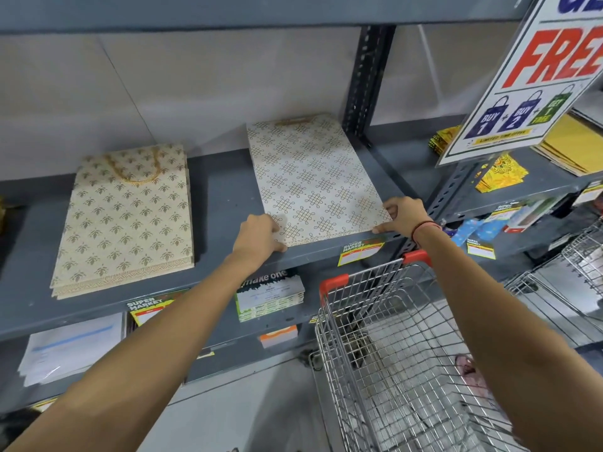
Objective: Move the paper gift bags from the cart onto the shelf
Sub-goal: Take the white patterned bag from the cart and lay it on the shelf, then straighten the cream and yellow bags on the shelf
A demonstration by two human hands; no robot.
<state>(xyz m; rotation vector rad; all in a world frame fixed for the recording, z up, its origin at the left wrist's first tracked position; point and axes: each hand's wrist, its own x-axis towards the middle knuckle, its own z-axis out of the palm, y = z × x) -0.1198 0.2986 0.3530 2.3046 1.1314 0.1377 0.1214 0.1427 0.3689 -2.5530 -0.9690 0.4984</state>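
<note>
A stack of white gift bags with a gold knot pattern (313,181) lies flat on the grey shelf (222,197), its handles toward the wall. My left hand (259,234) grips its near left corner. My right hand (404,215) holds its near right corner at the shelf's front edge. To the left lies a second flat stack of cream gift bags with gold leaf motifs (127,220). The wire cart (408,347) with red corner caps stands below right, and I see no bags in its basket.
A dark slotted upright (367,79) stands just right of the white bags. A "FREE" offer sign (535,76) hangs at the upper right over yellow packets (499,176). Lower shelves hold envelopes and card packs (270,296). More wire carts (561,282) sit at the right.
</note>
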